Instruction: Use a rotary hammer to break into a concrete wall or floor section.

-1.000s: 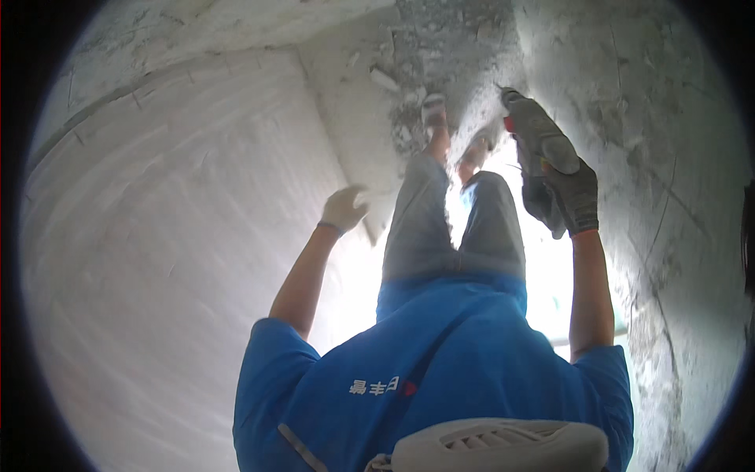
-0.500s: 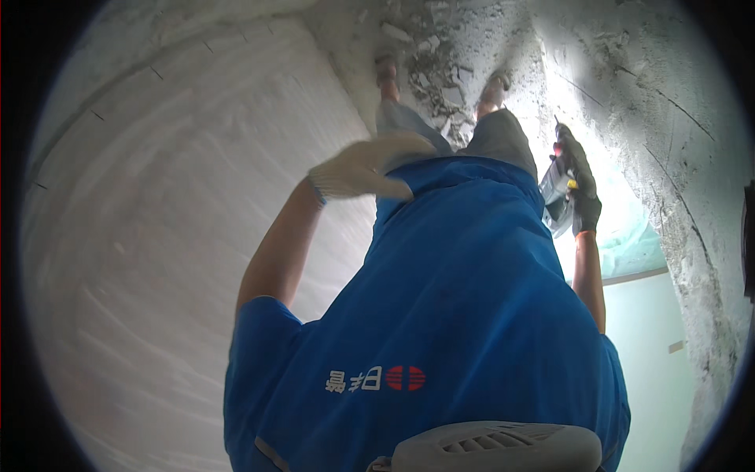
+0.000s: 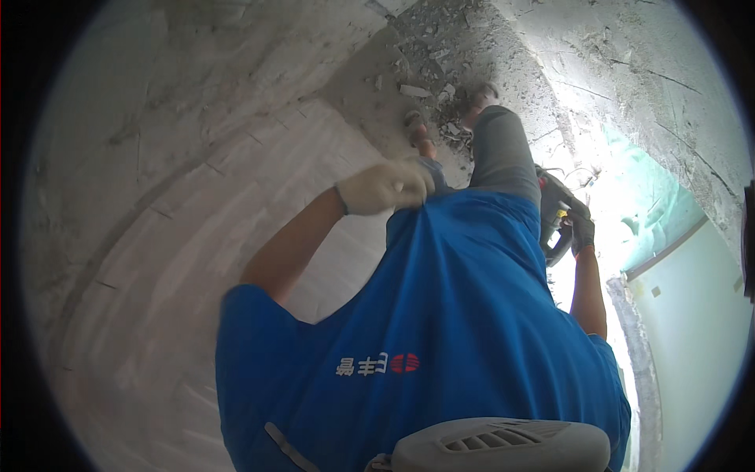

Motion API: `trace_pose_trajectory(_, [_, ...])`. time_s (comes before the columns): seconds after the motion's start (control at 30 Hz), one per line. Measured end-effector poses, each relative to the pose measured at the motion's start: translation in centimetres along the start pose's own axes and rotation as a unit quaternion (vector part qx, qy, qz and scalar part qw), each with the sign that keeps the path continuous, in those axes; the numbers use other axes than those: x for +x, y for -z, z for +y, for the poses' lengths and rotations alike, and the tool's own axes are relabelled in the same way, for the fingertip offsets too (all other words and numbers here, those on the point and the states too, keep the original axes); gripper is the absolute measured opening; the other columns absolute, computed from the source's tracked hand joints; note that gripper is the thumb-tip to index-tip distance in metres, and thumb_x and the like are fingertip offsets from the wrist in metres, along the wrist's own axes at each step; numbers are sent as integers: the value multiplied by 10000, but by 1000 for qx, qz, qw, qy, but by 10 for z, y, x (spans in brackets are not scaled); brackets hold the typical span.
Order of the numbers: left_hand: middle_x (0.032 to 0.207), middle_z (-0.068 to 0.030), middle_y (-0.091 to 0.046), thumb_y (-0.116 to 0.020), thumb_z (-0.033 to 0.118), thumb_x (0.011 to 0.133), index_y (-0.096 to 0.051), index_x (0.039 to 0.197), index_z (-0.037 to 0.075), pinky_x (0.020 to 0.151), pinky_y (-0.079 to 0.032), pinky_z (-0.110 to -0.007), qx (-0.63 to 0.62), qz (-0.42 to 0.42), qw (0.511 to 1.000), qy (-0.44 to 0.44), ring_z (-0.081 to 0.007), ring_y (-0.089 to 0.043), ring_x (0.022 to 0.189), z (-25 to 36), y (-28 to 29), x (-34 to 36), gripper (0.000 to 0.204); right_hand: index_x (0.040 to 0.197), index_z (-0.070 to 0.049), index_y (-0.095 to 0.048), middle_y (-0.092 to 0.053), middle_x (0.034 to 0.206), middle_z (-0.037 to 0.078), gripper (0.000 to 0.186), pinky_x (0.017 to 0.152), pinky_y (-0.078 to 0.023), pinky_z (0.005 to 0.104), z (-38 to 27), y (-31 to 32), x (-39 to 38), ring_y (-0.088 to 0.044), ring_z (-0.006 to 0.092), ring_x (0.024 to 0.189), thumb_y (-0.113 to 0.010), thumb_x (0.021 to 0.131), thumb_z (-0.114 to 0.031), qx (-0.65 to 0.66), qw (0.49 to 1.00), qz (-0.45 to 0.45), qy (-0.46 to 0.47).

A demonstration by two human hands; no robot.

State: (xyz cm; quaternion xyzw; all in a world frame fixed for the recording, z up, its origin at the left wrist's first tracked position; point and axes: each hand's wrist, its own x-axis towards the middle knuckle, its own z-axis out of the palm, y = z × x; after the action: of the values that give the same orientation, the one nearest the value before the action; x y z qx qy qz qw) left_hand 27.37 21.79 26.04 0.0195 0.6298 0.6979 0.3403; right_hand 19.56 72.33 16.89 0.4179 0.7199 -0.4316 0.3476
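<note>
My left hand, in a cream knit glove, is at the front hem of my blue shirt. Its fingers are closed and partly blurred; folds in the cloth run toward them, so the hem looks pinched and pulled. Down at my right side, my right hand wears a dark glove and is wrapped round a power drill with a dark body and a loop-shaped grip. My grey trouser leg partly borders the drill, and its front end is lost against the bright light.
Broken rubble litters the floor ahead of my feet. A pale plastered wall with short dark marks along its edge stands at left. Rough concrete rises at right, beside a brightly lit opening and a pale green panel.
The left hand has gone from spread fingers to closed at the shirt hem, which is now drawn into folds. The drill has come lower and nearer. My legs and the view have shifted.
</note>
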Motion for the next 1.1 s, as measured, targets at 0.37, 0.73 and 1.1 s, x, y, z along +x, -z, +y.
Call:
trace_pose_trajectory(0.37, [990,-102,-638,-619,107,847,-619,1003,51,828,-462,-334,606,487,623,-88,-246,-602,935,206,141,-22,166,931,55,-637,-624,732,123,308,553,-492,347,-20,-55,42,-603,204,591,-664,705,-152,-125,991,-21,-53])
trace_pose_trajectory(0.73, [967,-72,-649,-705,209,765,-647,960,117,824,-446,-413,830,452,326,14,-263,-589,907,277,188,-38,223,1005,-46,-646,-670,956,160,435,785,-495,361,-87,-73,91,-646,287,907,-672,642,-283,-362,922,-17,136])
trace_pose_trajectory(1.1, [963,-55,-617,-711,177,710,-609,908,165,805,-431,-435,814,483,324,-11,-261,-576,843,274,191,-37,223,990,-21,-647,-677,931,132,410,758,-498,343,-102,-87,105,-653,244,860,-681,641,-232,-286,950,-43,119])
